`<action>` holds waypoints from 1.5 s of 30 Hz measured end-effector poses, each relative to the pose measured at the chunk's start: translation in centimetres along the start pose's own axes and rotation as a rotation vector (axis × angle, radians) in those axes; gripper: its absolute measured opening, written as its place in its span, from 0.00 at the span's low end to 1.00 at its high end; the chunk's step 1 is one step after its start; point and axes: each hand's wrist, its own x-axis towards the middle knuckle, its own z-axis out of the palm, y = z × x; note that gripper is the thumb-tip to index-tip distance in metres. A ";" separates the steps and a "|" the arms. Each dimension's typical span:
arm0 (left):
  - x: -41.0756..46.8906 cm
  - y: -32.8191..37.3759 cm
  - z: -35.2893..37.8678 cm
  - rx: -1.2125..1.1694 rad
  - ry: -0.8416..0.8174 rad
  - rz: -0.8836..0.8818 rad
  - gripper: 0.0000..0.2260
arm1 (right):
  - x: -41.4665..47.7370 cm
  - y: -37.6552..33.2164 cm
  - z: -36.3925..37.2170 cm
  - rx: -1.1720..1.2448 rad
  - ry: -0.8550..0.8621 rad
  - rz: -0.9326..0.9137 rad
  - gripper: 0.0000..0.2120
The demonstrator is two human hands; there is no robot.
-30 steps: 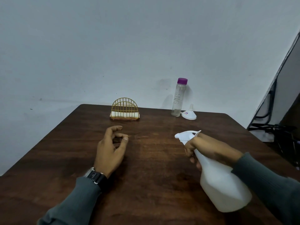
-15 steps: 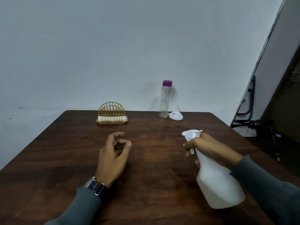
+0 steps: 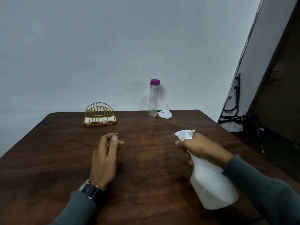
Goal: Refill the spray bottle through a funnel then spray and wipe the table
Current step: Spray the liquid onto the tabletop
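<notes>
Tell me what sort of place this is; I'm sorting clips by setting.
Probably a plain indoor room, perhaps a home or small eatery: a dark wooden table against a bare white wall, with a gold wire napkin holder on it.

Clear bottle [image 3: 153, 100], purple cap: faint vertical lettering on its side, too blurred to read. Funnel [image 3: 165, 113] just right of the bottle: small red-and-white sticker, print illegible. Nothing else lettered.
</notes>
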 end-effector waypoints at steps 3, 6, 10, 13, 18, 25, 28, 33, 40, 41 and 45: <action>0.0 0.1 -0.2 -0.006 0.013 -0.001 0.21 | -0.1 0.0 0.1 0.028 -0.005 0.029 0.12; 0.0 0.3 -0.2 -0.007 0.020 -0.004 0.22 | -0.3 0.0 0.4 0.035 -0.009 -0.009 0.14; 0.2 0.4 -0.6 -0.002 0.062 -0.003 0.22 | -1.3 -1.2 1.1 0.043 -0.118 -0.145 0.20; 0.3 0.2 -1.6 0.021 0.125 -0.003 0.23 | -2.4 -3.1 2.4 0.002 -0.267 -0.272 0.23; 0.1 0.3 -3.6 0.051 0.221 -0.015 0.26 | -3.0 -5.8 5.3 -0.177 -0.365 -0.358 0.23; -0.5 0.1 -5.8 0.051 0.292 -0.033 0.28 | -3.1 -7.7 7.5 -0.303 -0.276 -0.359 0.22; -0.6 0.1 -5.9 0.059 0.309 -0.031 0.28 | -3.4 -8.0 7.6 -0.348 -0.263 -0.343 0.19; -0.6 0.2 -5.9 0.067 0.318 -0.021 0.29 | -3.5 -7.7 7.4 -0.363 -0.215 -0.336 0.12; -0.6 0.1 -5.9 0.059 0.280 -0.017 0.28 | -3.9 -4.8 5.0 -0.215 -0.356 -0.438 0.24; -0.6 0.0 -5.8 0.060 0.266 -0.018 0.28 | -4.2 -4.1 4.3 -0.197 -0.349 -0.434 0.22; -0.5 -0.4 -5.8 0.066 0.206 -0.004 0.28 | -6.0 -1.9 1.3 -0.250 -0.305 -0.436 0.16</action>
